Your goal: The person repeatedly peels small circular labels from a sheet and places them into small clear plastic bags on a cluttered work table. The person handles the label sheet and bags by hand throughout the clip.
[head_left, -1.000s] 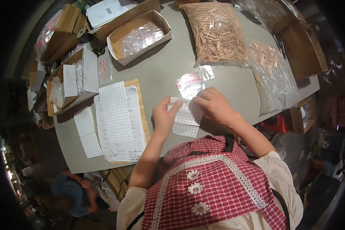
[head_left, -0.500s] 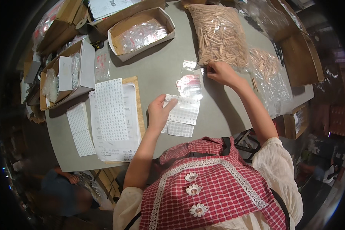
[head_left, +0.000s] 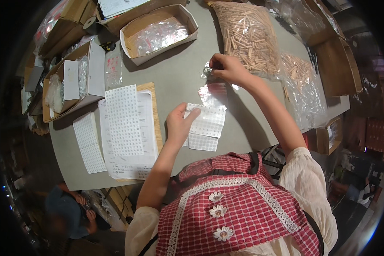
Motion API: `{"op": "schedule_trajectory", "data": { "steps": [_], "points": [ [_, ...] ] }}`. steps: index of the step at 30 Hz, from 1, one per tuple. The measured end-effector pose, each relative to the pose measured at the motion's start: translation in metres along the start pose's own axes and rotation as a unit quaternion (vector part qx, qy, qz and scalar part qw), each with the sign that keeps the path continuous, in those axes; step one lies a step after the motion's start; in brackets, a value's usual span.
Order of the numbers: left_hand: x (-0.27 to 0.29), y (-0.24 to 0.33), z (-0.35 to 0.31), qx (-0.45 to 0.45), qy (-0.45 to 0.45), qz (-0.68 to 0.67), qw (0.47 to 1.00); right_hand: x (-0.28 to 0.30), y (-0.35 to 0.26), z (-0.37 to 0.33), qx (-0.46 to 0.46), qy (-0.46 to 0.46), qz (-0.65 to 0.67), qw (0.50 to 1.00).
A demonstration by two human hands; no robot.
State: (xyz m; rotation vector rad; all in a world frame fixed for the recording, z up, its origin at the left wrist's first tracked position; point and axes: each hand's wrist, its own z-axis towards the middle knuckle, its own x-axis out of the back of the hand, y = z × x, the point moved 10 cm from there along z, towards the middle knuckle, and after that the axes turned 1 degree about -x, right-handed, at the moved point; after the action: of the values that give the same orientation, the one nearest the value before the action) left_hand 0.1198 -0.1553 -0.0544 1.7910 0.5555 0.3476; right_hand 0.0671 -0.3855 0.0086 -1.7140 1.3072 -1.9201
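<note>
Two hands busy. Left hand [head_left: 179,123] flat, fingers spread, pinning white perforated sticker sheets [head_left: 204,126] on grey table [head_left: 175,77]. Right hand [head_left: 226,68] pinching small clear plastic bag [head_left: 210,70] beside large clear sack of wooden pegs [head_left: 243,34]. Some filled bags already in open cardboard box [head_left: 158,32]; sack near full, so early going, probably.

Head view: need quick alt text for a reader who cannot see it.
The right hand pinches a small clear plastic bag beside a large bag of wooden pegs, while the left hand presses on a white sticker sheet on the grey table.
</note>
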Motion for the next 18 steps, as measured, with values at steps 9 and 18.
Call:
{"op": "schedule_trajectory", "data": {
  "steps": [9, 18],
  "points": [
    [-0.002, 0.008, -0.004, -0.003, -0.002, -0.012, 1.000, -0.001, -0.015, 0.005, 0.013, 0.095, -0.326, 0.941],
    [0.001, 0.008, -0.004, -0.005, 0.000, -0.033, 0.999, 0.034, 0.038, -0.032, -0.097, 0.039, 0.168, 0.980]
  ]
}}
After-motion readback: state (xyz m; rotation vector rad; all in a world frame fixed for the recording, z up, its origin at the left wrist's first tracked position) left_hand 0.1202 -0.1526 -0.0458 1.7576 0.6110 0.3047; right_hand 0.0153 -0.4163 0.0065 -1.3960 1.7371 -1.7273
